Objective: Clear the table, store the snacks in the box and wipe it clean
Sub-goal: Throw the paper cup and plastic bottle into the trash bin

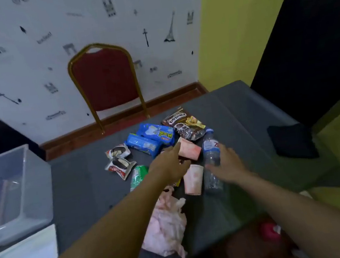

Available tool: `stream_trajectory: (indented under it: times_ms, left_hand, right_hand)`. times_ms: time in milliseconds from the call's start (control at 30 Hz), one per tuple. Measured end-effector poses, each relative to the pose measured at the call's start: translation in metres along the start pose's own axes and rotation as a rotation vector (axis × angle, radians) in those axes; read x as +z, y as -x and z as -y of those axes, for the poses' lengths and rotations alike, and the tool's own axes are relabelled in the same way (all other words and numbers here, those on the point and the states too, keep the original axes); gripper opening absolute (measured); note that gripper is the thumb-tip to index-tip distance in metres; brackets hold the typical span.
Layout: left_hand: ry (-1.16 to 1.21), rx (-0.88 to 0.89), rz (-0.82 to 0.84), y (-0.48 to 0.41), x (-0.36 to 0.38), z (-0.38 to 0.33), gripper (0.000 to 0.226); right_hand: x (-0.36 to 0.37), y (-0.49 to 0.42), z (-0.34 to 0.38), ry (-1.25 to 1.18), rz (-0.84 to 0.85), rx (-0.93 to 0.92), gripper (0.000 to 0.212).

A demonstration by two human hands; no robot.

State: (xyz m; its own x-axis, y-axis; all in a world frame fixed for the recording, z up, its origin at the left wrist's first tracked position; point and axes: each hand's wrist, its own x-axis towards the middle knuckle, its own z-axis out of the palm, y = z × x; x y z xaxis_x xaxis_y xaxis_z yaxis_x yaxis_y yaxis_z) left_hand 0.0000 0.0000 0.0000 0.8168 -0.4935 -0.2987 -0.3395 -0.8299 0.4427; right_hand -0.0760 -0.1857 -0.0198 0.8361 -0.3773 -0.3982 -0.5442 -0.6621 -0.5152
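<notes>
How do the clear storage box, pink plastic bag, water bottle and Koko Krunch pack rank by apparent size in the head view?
1. Clear storage box, though cut off at the frame edge.
2. Pink plastic bag, nearest the camera, so flattered.
3. Water bottle and Koko Krunch pack: alike, not ranked.

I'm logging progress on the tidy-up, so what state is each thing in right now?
storage box, open, no lid on
water bottle, capped
Koko Krunch bag, lying flat, crumpled
pink plastic bag, crumpled
dark cloth, lying flat, untouched
left hand, open, outstretched
right hand, open, beside the bottle
</notes>
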Motion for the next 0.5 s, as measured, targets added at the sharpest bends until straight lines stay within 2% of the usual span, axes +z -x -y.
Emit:
stream_trajectory:
  times_ms: [167, 400, 500]
  left_hand:
    - [0.029, -0.163, 0.109, -0.007, 0.055, -0.001, 0.088]
    - [0.149, -0.295, 0.089, -0.004, 0.099, -0.007, 0.100]
    - [0.199, -0.311, 0.042, -0.006, 0.102, -0.013, 0.099]
  right_hand:
    - [0.030, -0.013, -0.016, -0.132, 0.061, 0.117, 0.096]
    - [0.057, -0.025, -0.033, -0.249, 0.106, 0.231, 0.103]
    - [0.061, -0.028, -0.037, -0.299, 0.105, 0.240, 0.095]
